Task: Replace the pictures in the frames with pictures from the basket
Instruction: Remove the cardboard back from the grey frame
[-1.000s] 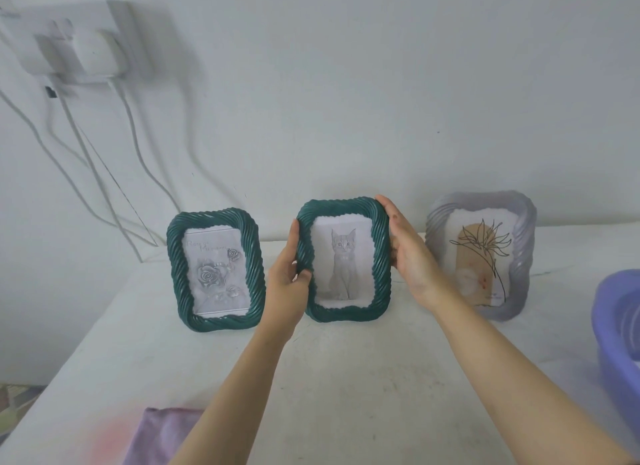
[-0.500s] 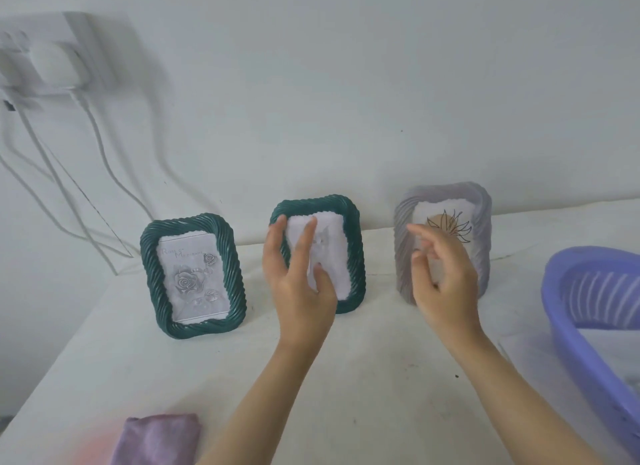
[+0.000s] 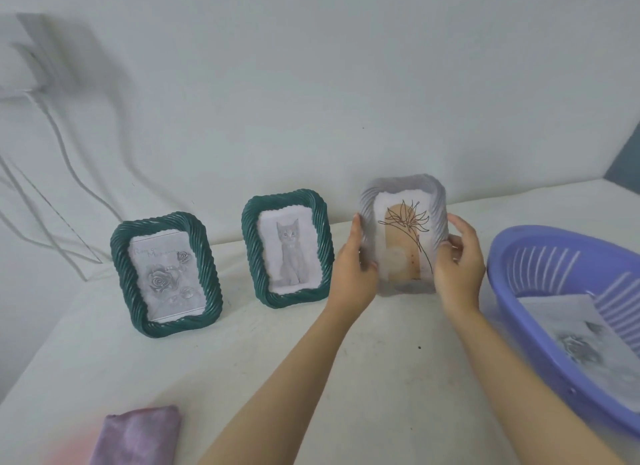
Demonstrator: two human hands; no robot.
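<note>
Three picture frames stand in a row on the white table [image 3: 311, 360]. The left green frame [image 3: 165, 274] holds a rose picture, and the middle green frame [image 3: 287, 248] holds a cat picture. My left hand [image 3: 353, 267] grips the left edge of the grey frame [image 3: 403, 234] with the flower drawing, and my right hand [image 3: 457, 260] grips its right edge. To the right, the purple basket [image 3: 540, 312] holds a loose rose picture [image 3: 585, 343].
A folded purple cloth [image 3: 138, 437] lies at the table's near left edge. White cables [image 3: 59, 145] hang down the wall from a socket at the upper left. The wall stands right behind the frames.
Both hands let go of the middle cat frame, moved right and took hold of the grey flower frame. The camera swung right, bringing more of the basket into view.
</note>
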